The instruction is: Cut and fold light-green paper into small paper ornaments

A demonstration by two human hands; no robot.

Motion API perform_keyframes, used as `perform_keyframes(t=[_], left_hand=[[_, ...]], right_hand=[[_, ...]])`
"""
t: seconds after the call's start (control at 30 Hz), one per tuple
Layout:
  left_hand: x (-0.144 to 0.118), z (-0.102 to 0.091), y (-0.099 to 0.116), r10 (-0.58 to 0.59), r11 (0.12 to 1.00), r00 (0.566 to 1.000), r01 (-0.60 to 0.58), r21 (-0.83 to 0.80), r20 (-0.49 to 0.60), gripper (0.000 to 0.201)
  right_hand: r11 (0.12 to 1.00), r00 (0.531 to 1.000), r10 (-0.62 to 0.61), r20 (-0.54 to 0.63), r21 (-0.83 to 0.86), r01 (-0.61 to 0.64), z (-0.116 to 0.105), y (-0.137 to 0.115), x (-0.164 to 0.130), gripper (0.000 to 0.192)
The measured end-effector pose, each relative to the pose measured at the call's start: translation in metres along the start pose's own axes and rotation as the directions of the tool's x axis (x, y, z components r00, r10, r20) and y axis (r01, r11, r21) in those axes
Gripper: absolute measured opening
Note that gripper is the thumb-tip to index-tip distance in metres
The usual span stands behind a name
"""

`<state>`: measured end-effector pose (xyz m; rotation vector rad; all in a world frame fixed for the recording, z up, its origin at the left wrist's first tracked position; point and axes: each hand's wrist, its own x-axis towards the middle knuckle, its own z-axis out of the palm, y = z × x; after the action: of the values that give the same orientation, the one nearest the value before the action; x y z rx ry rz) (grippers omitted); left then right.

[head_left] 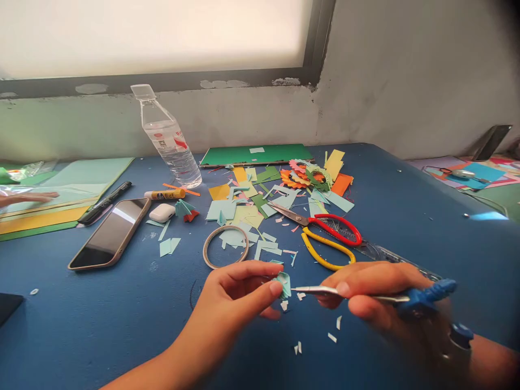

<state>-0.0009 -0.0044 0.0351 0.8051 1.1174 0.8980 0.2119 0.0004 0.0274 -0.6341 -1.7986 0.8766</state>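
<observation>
My left hand (235, 292) pinches a small folded piece of pale teal paper (283, 284) between thumb and fingers, just above the blue table (426, 216). My right hand (374, 298) grips blue-handled scissors (426, 295); their silver blades point left and the tips nearly touch the teal piece. Small paper snippets (298, 348) lie on the table under and in front of both hands.
Red-and-yellow-handled scissors (329, 233), a tape ring (225, 246), a heap of coloured paper scraps (284, 189), a glue stick (164, 194), a white earbud case (162, 212), a phone (111, 233), a marker (104, 203), a water bottle (168, 135) and green card (255, 155). Another person's hand (28, 197) rests on paper sheets at far left.
</observation>
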Motion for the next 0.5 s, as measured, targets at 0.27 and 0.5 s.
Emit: perform_keyframes(t=[0.27, 0.5], left_hand=[[0.0004, -0.0020, -0.0038, 0.007, 1.000, 1.000, -0.007, 0.026, 0.009, 0.014], [0.0002, -0.0017, -0.0045, 0.007, 1.000, 0.999, -0.007, 0.015, 0.031, 0.014]], right_hand=[[0.994, 0.995, -0.099, 0.017, -0.043, 0.100, 0.0017, 0.0085, -0.0003, 0.029], [0.993, 0.990, -0.097, 0.100, -0.063, 0.103, -0.0017, 0.0062, 0.0003, 0.032]])
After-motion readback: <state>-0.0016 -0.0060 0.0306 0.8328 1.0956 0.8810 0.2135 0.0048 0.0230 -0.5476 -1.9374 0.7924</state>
